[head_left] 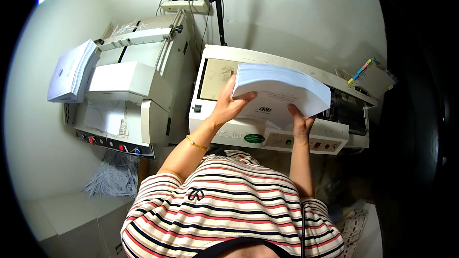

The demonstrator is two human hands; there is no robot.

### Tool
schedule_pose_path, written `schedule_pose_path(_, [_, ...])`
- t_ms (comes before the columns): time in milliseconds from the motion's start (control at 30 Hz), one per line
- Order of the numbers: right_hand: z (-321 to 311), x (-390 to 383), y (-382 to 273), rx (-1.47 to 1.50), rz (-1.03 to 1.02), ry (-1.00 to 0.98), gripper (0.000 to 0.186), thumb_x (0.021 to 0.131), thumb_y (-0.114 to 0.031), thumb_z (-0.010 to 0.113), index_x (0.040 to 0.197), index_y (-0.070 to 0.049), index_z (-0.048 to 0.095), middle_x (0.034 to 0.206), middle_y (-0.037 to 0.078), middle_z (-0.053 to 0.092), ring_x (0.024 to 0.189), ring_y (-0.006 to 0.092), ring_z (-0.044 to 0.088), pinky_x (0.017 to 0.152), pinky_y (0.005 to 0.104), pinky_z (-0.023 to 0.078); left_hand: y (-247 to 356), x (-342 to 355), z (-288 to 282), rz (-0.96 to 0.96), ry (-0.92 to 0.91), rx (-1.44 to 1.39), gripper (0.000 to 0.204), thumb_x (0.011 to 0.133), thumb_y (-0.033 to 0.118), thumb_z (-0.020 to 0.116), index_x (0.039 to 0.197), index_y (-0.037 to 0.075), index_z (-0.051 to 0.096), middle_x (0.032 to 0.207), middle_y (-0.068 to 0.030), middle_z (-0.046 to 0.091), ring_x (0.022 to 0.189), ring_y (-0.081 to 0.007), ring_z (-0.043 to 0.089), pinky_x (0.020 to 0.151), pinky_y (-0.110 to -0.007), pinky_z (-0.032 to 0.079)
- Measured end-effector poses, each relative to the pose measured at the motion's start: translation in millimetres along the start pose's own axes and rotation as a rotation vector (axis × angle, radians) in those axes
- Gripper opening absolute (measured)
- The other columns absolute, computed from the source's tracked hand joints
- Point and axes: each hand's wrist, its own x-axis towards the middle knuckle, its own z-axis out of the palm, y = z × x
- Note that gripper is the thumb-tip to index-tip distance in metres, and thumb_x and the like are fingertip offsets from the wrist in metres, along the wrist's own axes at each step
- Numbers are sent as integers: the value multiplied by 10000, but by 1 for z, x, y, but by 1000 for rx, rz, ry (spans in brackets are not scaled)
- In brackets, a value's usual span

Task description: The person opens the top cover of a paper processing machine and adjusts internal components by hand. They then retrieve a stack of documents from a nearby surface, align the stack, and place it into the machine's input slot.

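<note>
Both my hands hold a thick stack of paper sheets (279,94), white with a bluish edge and a small dark print on the side toward me. My left hand (231,101) grips its left end, thumb on the near face and fingers mostly hidden behind. At the lower right, my right hand (300,123) clasps it with the thumb in front; the other fingers are largely hidden. The stack bows in a curve above a long cream binding machine (234,131) with a row of coloured buttons.
A paper cutter (124,79) stands left, with another thick stack of paper (71,72) on its left side. Shredded paper strips (114,177) lie below it. A black lamp arm (220,16) rises behind the machines, near a power strip (184,6). Colour-tabbed sheets (375,79) stand far right.
</note>
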Motion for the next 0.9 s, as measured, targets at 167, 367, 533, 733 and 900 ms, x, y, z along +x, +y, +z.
schedule_pose_path(167, [-6,-16,-15,-37,40,20,414,736,-57,762,1102,18,583,1017,77,625,939,200,572,845,315,445,7,-3,5,17,12,37,543,801,186,742,1247,9,488,1128,-94,576,1049,-193,538,902,-324,436])
schedule_pose_path(367, [-19,-6,-28,-46,-30,-83,651,720,-185,826,1233,7,474,1162,95,557,1065,198,526,936,322,410,-13,-10,-3,-20,11,151,597,770,207,776,1242,13,467,1117,-87,576,1045,-180,539,904,-319,443])
schedule_pose_path(533, [-7,54,-145,-724,-474,-291,750,656,-391,827,1212,-5,505,1126,130,558,1057,247,536,956,362,402,-19,-7,2,-18,4,89,535,788,185,761,1214,9,488,1097,-85,573,1014,-172,545,876,-304,448])
schedule_pose_path(733, [80,80,-149,-1277,-394,-835,684,645,-370,811,1165,-28,527,1111,187,603,1020,338,583,853,392,463,-25,-3,4,143,43,17,459,796,155,747,1157,12,502,1029,-79,572,944,-163,548,821,-300,459])
schedule_pose_path(900, [78,80,-132,-1269,-404,-861,504,634,-352,816,942,-56,549,716,128,653,668,344,638,612,427,487,-17,-4,2,97,42,17,452,775,137,751,1128,11,500,1008,-86,576,931,-178,554,813,-305,460])
